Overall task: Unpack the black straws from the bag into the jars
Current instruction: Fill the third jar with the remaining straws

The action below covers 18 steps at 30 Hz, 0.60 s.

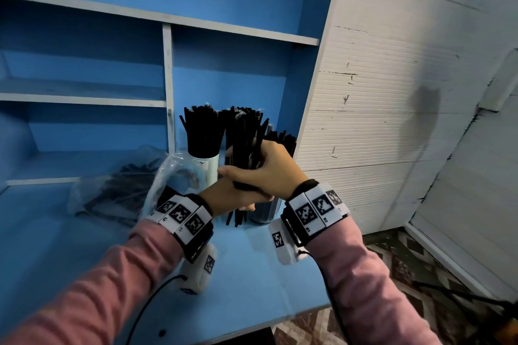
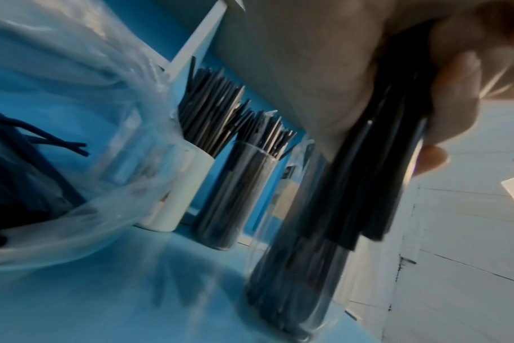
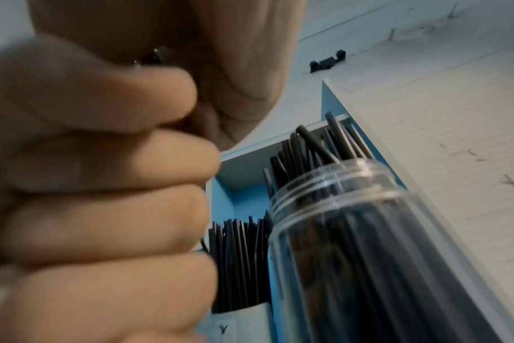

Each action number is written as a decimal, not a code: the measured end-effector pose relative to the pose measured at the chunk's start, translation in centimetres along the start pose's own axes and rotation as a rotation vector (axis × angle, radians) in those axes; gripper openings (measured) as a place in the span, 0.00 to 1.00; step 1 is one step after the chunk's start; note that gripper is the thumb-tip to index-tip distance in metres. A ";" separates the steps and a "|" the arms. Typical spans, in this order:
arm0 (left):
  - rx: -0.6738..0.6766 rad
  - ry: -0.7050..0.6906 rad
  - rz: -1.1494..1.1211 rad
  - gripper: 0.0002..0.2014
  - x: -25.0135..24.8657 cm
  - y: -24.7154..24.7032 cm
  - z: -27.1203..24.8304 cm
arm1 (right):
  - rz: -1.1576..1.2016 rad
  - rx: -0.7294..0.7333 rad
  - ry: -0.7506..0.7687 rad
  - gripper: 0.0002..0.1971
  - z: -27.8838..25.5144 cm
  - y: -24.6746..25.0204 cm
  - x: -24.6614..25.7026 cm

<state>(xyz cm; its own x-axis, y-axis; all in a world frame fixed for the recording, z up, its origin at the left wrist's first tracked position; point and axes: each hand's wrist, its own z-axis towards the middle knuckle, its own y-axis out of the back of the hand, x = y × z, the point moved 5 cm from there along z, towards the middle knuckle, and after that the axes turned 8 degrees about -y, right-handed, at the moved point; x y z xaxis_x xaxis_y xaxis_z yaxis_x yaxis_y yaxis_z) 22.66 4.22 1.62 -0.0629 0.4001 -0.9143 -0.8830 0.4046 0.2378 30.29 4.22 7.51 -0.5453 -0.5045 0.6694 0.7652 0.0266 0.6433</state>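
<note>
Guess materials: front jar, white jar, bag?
Front jar: clear rigid plastic, likely; moulded thread rings at the neck, straws visible through it. White jar: opaque, smooth; plastic or ceramic, can't tell. Bag: thin clear plastic film, crinkled and glossy.

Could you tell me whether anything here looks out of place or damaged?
One thing: in the clear jar nearest the white wall, one black straw is bent over at its top instead of standing straight. The plastic bag lies crumpled on the blue counter with straws still inside. Nothing looks spilled.
</note>
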 end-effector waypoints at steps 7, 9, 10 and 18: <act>-0.304 -0.178 0.055 0.19 -0.2 1.1 1.3 | -0.017 -0.191 0.075 0.23 1.8 5.6 1.5; -0.446 -0.241 0.224 0.32 0.6 1.6 1.3 | 0.049 -0.299 0.053 0.23 2.4 7.9 1.4; -0.482 -0.255 0.309 0.37 1.0 1.7 1.3 | 0.078 -0.342 0.042 0.22 2.7 8.9 1.3; -0.288 0.006 0.246 0.54 4.8 0.9 4.0 | 0.066 -0.485 -0.059 0.19 4.5 12.2 -1.1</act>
<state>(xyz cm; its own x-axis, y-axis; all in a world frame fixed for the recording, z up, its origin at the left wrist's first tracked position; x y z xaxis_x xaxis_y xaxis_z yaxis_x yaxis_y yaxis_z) 23.41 9.80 -1.22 -0.2916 0.4518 -0.8431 -0.9355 0.0490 0.3498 38.69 9.01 16.30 -0.4982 -0.4654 0.7316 0.8622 -0.3549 0.3613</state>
